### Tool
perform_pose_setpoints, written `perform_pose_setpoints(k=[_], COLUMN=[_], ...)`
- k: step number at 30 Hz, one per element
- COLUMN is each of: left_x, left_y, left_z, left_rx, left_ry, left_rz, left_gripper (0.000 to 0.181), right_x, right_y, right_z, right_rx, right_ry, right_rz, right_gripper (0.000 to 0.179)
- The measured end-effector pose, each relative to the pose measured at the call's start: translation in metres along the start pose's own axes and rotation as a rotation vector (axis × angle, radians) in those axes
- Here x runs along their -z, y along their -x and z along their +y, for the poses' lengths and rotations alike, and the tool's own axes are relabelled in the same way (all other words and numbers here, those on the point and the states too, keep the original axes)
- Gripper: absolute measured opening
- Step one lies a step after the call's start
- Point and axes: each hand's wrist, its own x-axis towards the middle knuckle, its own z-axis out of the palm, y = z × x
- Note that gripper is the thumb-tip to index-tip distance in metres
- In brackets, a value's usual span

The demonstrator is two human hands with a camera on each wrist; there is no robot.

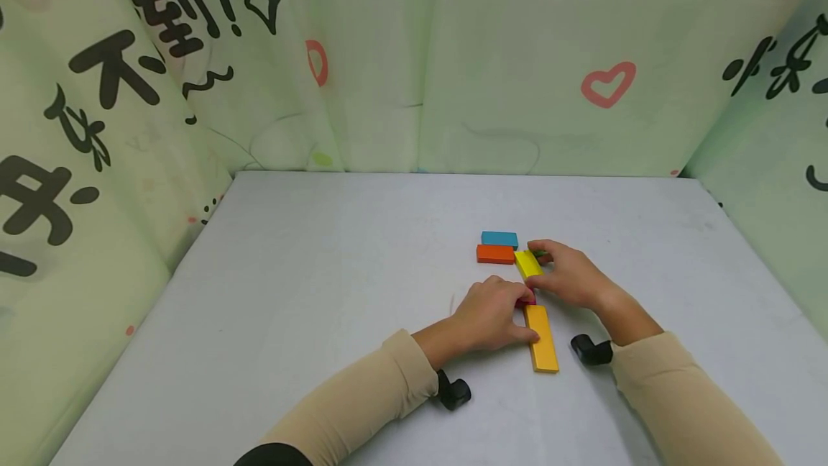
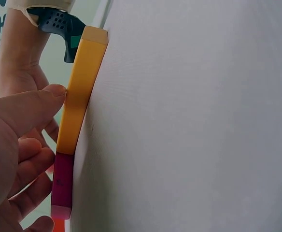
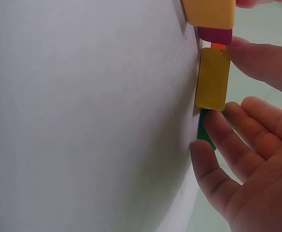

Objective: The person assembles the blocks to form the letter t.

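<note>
My left hand point(image 1: 494, 313) reaches in from the left, its thumb resting against the long orange-yellow block point(image 1: 542, 351). The left fingers lie beside the magenta block point(image 2: 63, 186), which joins the far end of the orange-yellow one. On the right, my right hand point(image 1: 572, 275) spans the yellow block point(image 1: 528, 263), thumb at its near end and fingers at its far end. Those fingers partly hide a green block point(image 3: 205, 130). An orange-red block point(image 1: 495, 254) lies left of the yellow one, with a blue block point(image 1: 499, 239) behind it.
The blocks are on a white table point(image 1: 310, 265). Green printed curtains point(image 1: 504, 78) close off its back and both sides. A black wrist device point(image 1: 455, 393) sits under the left cuff, another point(image 1: 591, 349) by the right cuff.
</note>
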Motion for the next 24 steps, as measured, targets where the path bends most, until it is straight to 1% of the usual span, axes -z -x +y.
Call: perform_pose_setpoints(k=[6, 16, 24], left_x=[-0.0001, -0.0011, -0.0009], left_y=[0.0001, 0.0002, -0.0001], left_z=[0.0007, 0.0013, 0.0016], left_rx=[-0.004, 0.019, 0.017], left_ry=[-0.012, -0.018, -0.015], left_rz=[0.001, -0.001, 0.001], left_gripper=[0.039, 0.040, 0.041], right_x=[0.0005, 0.0049, 0.0075], right_y=[0.0017, 0.0050, 0.0068], right_z=[0.0007, 0.0023, 0.0037], right_rx=[0.006, -0.015, -0.045], right_ry=[0.013, 0.031, 0.038], right_rz=[0.011, 0.018, 0.015], right_gripper=[0.062, 0.061, 0.057])
